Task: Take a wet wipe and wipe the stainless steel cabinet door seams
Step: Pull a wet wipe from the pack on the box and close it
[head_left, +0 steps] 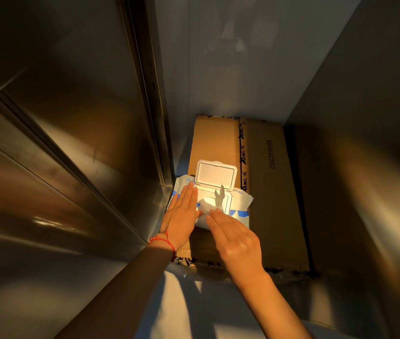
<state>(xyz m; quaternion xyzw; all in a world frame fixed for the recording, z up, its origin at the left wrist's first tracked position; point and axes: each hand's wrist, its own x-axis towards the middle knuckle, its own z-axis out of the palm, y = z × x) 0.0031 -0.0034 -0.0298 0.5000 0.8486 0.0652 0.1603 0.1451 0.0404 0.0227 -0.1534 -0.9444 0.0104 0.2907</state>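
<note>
A white and blue wet wipe pack (pixel 239 203) lies on a cardboard box (pixel 270 192), its white flip lid (pixel 216 173) standing open. A crumpled white wipe (pixel 206 206) pokes out of the opening. My left hand (pixel 181 216), with a red bead bracelet at the wrist, presses flat on the pack's left side with straight fingers. My right hand (pixel 233 241) reaches over the pack's near edge, and its fingertips pinch the wipe. The stainless steel cabinet door (pixel 71 143) stands at the left, with a vertical seam (pixel 151 94) along its right edge.
A grey wall (pixel 243 57) rises behind the box. A dark steel panel (pixel 377 118) closes the right side. The floor (pixel 181 302) below my arms is pale and partly sunlit. The box fills most of the narrow gap between the two steel surfaces.
</note>
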